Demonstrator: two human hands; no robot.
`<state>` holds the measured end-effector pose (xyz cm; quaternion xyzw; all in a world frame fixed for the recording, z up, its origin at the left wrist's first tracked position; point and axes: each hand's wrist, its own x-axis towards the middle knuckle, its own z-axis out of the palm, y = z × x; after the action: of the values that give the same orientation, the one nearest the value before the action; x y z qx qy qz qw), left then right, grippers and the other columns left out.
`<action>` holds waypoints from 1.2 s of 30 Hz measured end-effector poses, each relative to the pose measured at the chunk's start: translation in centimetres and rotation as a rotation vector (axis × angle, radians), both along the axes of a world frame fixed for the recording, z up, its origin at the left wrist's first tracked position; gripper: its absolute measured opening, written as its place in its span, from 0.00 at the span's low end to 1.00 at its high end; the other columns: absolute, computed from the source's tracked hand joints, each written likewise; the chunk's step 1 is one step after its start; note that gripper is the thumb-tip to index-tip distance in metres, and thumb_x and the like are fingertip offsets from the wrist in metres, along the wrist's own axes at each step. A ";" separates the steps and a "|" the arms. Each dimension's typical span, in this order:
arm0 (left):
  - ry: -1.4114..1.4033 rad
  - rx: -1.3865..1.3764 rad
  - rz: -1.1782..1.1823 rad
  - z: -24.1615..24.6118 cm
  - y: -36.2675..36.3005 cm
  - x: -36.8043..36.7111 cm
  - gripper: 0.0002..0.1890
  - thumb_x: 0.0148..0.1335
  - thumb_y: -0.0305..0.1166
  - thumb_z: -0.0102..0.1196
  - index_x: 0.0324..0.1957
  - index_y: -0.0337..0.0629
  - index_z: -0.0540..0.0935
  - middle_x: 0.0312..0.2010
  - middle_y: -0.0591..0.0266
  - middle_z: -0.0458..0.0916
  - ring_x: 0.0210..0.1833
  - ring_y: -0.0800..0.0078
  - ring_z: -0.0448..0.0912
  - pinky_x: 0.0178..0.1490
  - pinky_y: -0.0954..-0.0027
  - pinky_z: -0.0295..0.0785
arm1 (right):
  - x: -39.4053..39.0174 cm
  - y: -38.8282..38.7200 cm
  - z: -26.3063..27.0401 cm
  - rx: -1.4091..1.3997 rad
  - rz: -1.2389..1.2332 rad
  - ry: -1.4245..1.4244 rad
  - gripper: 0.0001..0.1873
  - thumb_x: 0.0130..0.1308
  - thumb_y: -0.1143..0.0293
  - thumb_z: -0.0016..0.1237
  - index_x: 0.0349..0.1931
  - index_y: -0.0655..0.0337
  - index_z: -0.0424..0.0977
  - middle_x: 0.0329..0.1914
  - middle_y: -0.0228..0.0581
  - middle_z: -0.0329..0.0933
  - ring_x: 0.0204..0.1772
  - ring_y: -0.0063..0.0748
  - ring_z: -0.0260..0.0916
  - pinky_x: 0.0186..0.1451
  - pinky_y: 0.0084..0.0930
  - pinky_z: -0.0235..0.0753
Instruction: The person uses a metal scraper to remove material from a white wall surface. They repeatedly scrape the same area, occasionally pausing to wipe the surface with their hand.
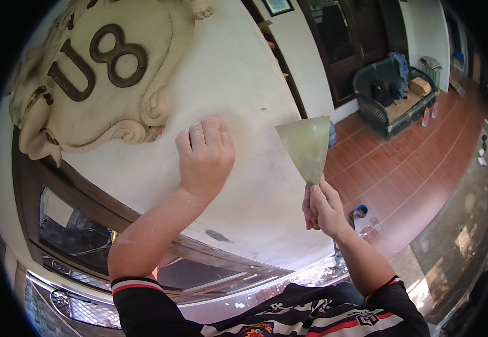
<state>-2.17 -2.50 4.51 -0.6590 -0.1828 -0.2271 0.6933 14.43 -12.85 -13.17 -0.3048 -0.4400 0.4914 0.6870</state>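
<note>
Against the white wall, my left hand is pressed with its fingers curled; whether something lies under them cannot be seen. Pale dust covers its knuckles and forearm. My right hand grips the handle of a wide putty knife, blade pointing up and standing off to the right of my left hand. The blade has a whitish film. Up and to the left of my left hand, a cream molded plaque with scrolls and dark raised characters is fixed on the wall. A grey patch marks the wall lower down.
A dark green wicker bench with bags, cloth and a box stands on the red tiled floor at the right. Plastic bottles stand beside it. A blue-edged roll is near my right forearm. A wooden window frame borders the wall.
</note>
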 end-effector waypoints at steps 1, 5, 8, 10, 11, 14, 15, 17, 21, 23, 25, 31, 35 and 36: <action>0.005 0.010 0.022 0.0 0.0 0.1 0.06 0.48 0.22 0.53 0.31 0.35 0.77 0.26 0.61 0.69 0.27 0.72 0.67 0.31 0.69 0.60 | 0.0 -0.1 0.0 -0.004 0.006 0.010 0.16 0.75 0.59 0.28 0.32 0.60 0.61 0.13 0.32 0.61 0.10 0.18 0.55 0.12 0.15 0.60; 0.043 0.044 0.108 0.3 0.1 0.2 0.03 0.50 0.22 0.52 0.29 0.36 0.76 0.24 0.62 0.67 0.26 0.72 0.65 0.30 0.70 0.59 | 0.2 -0.6 0.0 -0.035 0.021 0.029 0.16 0.75 0.57 0.29 0.32 0.58 0.60 0.13 0.32 0.61 0.11 0.18 0.56 0.13 0.16 0.59; 0.064 0.043 0.149 0.4 0.1 0.3 0.03 0.51 0.23 0.52 0.30 0.36 0.76 0.23 0.63 0.66 0.26 0.72 0.65 0.30 0.70 0.59 | 0.6 -1.1 0.0 -0.049 0.002 0.024 0.16 0.75 0.60 0.28 0.33 0.63 0.61 0.14 0.34 0.60 0.11 0.20 0.55 0.12 0.16 0.64; 0.071 0.031 0.162 0.4 0.1 0.5 0.03 0.52 0.23 0.52 0.30 0.36 0.76 0.24 0.62 0.66 0.27 0.71 0.66 0.30 0.70 0.60 | 0.8 -1.3 0.1 -0.023 0.001 0.019 0.16 0.75 0.60 0.28 0.33 0.63 0.61 0.14 0.34 0.60 0.11 0.20 0.55 0.12 0.16 0.65; 0.071 0.019 0.167 0.4 0.1 0.5 0.04 0.53 0.24 0.52 0.31 0.36 0.76 0.24 0.62 0.66 0.27 0.71 0.66 0.31 0.70 0.60 | 0.9 -1.5 0.1 -0.030 0.002 0.025 0.16 0.75 0.60 0.28 0.33 0.63 0.61 0.14 0.34 0.60 0.11 0.20 0.55 0.12 0.16 0.65; 0.068 -0.026 0.181 0.5 0.2 0.4 0.05 0.54 0.25 0.52 0.34 0.35 0.75 0.26 0.61 0.67 0.28 0.71 0.67 0.32 0.70 0.61 | 0.9 -1.8 0.0 -0.046 -0.002 -0.016 0.16 0.75 0.60 0.28 0.32 0.63 0.60 0.14 0.34 0.60 0.11 0.19 0.55 0.12 0.17 0.66; 0.070 -0.042 0.181 0.6 0.1 0.3 0.06 0.54 0.25 0.52 0.35 0.35 0.75 0.27 0.61 0.67 0.28 0.71 0.67 0.32 0.70 0.61 | 0.9 -1.9 -0.1 -0.044 -0.007 0.000 0.16 0.75 0.60 0.27 0.32 0.63 0.60 0.14 0.34 0.60 0.11 0.19 0.55 0.12 0.17 0.66; 0.043 -0.149 0.177 1.0 0.0 -0.3 0.07 0.56 0.25 0.51 0.37 0.34 0.75 0.29 0.59 0.69 0.30 0.68 0.70 0.34 0.68 0.64 | 0.9 -2.1 -0.4 -0.043 -0.016 0.033 0.17 0.75 0.60 0.27 0.32 0.63 0.60 0.14 0.34 0.60 0.10 0.19 0.54 0.12 0.18 0.66; 0.005 -0.310 -0.130 1.8 -0.7 -2.4 0.09 0.58 0.27 0.53 0.41 0.35 0.75 0.35 0.55 0.73 0.35 0.64 0.75 0.39 0.65 0.68 | 1.1 -2.5 -1.0 -0.069 -0.022 0.029 0.17 0.75 0.60 0.27 0.31 0.62 0.60 0.14 0.35 0.60 0.10 0.20 0.54 0.12 0.18 0.66; -0.009 -0.373 -0.174 1.8 -0.8 -3.1 0.10 0.58 0.28 0.55 0.41 0.37 0.75 0.37 0.55 0.74 0.38 0.63 0.76 0.41 0.65 0.68 | 1.0 -2.6 -1.2 -0.122 -0.041 0.056 0.17 0.75 0.60 0.27 0.31 0.62 0.60 0.14 0.35 0.60 0.09 0.20 0.54 0.11 0.18 0.66; -0.052 -0.418 -0.215 1.6 -0.6 -3.3 0.10 0.58 0.30 0.57 0.41 0.39 0.76 0.37 0.57 0.75 0.38 0.64 0.76 0.42 0.65 0.68 | 0.9 -2.7 -1.4 -0.103 -0.013 0.053 0.17 0.75 0.60 0.27 0.31 0.62 0.60 0.14 0.35 0.60 0.09 0.20 0.53 0.11 0.18 0.65; -0.140 -0.399 -0.291 0.5 0.3 -2.0 0.08 0.57 0.32 0.58 0.37 0.42 0.77 0.35 0.63 0.76 0.36 0.68 0.76 0.39 0.67 0.65 | 1.1 -3.0 -1.8 -0.109 -0.025 0.019 0.17 0.75 0.59 0.28 0.30 0.62 0.60 0.14 0.35 0.61 0.08 0.20 0.53 0.10 0.17 0.64; -0.128 -0.363 -0.292 0.4 0.4 -1.7 0.07 0.57 0.30 0.57 0.37 0.42 0.77 0.34 0.64 0.76 0.34 0.71 0.75 0.37 0.68 0.63 | 1.3 -3.3 -2.2 -0.129 -0.023 0.059 0.18 0.75 0.58 0.29 0.30 0.62 0.60 0.14 0.35 0.61 0.08 0.20 0.53 0.10 0.18 0.64; -0.110 -0.351 -0.297 0.3 0.4 -1.6 0.07 0.57 0.30 0.57 0.37 0.42 0.77 0.33 0.64 0.75 0.34 0.71 0.75 0.37 0.68 0.63 | 1.4 -3.4 -2.3 -0.127 -0.028 0.048 0.18 0.75 0.59 0.29 0.30 0.62 0.59 0.14 0.35 0.61 0.08 0.20 0.53 0.10 0.18 0.65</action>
<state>-3.80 -2.09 4.85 -0.7757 -0.1580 -0.3268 0.5162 15.85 -16.26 -15.44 -0.3419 -0.3870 0.5157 0.6837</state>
